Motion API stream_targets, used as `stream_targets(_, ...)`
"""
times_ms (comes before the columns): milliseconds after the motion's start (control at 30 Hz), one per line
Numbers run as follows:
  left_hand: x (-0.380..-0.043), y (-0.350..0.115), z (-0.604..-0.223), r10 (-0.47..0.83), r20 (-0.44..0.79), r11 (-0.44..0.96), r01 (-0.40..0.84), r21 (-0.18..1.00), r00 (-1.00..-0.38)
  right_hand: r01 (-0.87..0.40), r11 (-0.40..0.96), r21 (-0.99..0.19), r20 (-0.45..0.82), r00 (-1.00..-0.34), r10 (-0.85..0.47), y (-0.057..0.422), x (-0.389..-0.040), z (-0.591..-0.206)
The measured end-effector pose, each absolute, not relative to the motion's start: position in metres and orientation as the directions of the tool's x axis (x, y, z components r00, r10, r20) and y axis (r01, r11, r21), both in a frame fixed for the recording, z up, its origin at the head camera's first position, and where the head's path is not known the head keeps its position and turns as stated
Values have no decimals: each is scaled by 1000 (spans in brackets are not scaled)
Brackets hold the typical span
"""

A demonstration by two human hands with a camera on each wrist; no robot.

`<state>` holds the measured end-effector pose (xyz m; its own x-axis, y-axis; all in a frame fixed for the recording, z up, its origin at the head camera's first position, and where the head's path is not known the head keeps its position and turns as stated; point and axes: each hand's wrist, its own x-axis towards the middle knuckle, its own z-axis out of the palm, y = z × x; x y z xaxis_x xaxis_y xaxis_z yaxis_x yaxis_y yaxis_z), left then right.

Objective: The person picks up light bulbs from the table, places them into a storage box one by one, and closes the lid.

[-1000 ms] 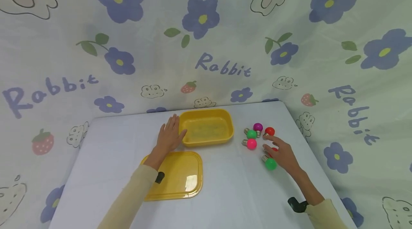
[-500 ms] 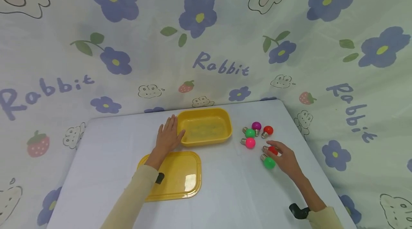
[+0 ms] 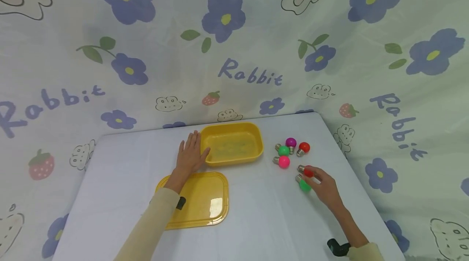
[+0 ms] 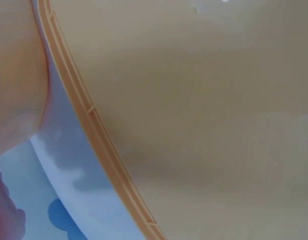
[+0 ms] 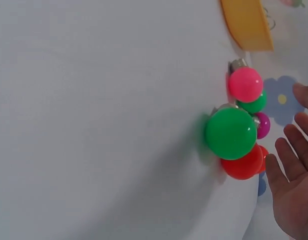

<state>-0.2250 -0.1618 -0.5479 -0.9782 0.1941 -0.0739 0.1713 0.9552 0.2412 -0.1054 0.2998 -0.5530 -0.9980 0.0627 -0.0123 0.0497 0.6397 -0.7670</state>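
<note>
My left hand [image 3: 188, 157] lies flat with straight fingers against the left wall of a yellow plastic box [image 3: 232, 161], thumb over its rim. Below it is a flat yellow lid [image 3: 205, 200], partly hidden by my left wrist. My right hand [image 3: 327, 191] hovers over the near bulbs, its fingers loosely bent, and overlaps a red light bulb [image 3: 308, 171] with a metal base. Beside that bulb lies a green light bulb [image 3: 305, 185]. In the right wrist view, the fingers [image 5: 296, 150] are spread and relaxed, with the green and red bulbs to their left.
Farther back lie a pink bulb [image 3: 283, 162], a second green bulb [image 3: 283, 151], a purple bulb [image 3: 291, 143] and another red bulb [image 3: 304, 147]. All are on a white-covered table [image 3: 260, 212]. A patterned curtain [image 3: 176, 57] hangs behind and at the sides.
My right hand has drawn back from the far red bulb towards the nearer red and green bulbs. My left hand stays at the box. The head view has shifted slightly.
</note>
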Motion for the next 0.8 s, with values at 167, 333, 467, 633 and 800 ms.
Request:
stream_targets(167, -226, -163, -551, 199, -65, 956, 180, 232, -978, -17, 656, -755, 63, -997, 47, 301, -101, -560)
stream_targets(333, -226, -163, -551, 199, -61, 956, 180, 233, -978, -24, 655, -755, 76, -996, 51, 300, -98, -565)
stream_targets(467, -225, -163, -549, 194, -66, 959, 175, 222, -979, -18, 640, -768, 72, -996, 58, 300, -97, -568)
stream_targets(633, -225, -162, -548, 194, -53, 956, 176, 234, -980, -8, 626, -780, 64, -996, 68, 300, -98, -572)
stream_targets(800, -225, -161, -547, 194, -39, 954, 179, 240, -980, 19, 631, -775, 41, -996, 80, 301, -97, -576)
